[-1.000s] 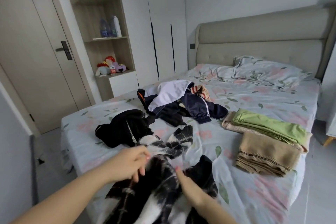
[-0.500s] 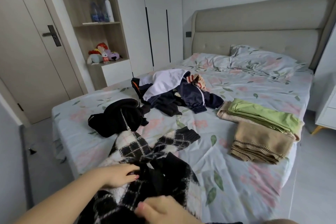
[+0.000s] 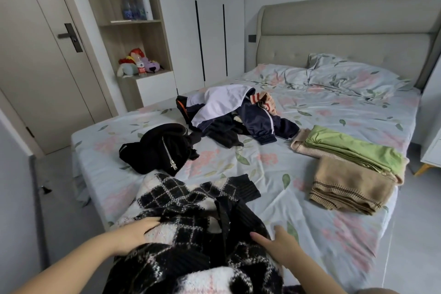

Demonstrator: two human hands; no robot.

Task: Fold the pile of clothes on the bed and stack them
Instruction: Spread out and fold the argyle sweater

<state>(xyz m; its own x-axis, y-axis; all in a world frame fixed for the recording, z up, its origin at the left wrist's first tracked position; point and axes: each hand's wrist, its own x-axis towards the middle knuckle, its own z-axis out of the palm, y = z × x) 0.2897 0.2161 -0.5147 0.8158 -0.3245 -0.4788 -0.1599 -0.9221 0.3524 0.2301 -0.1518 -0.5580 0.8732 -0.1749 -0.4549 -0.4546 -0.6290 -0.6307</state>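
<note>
Currently: checked sweater (image 3: 181,200) lies rumpled at the near edge of the bed (image 3: 274,164), toward its near-left corner. Its long axis runs from the person out toward the headboard (image 3: 346,38), and one cuffed sleeve (image 3: 241,188) trails off rightward. Flat on its left side is the left hand (image 3: 133,234), fingers straight. At its right side the right hand (image 3: 279,246) touches it, fingers spread (neither pinches cloth). Both are equally near. Judgement: smooth outward along that axis before folding.

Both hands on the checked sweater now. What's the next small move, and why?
Probably smooth the checked sweater flat before folding: it lies bunched at the near edge of the bed, and the left hand and right hand rest open on it.
</note>
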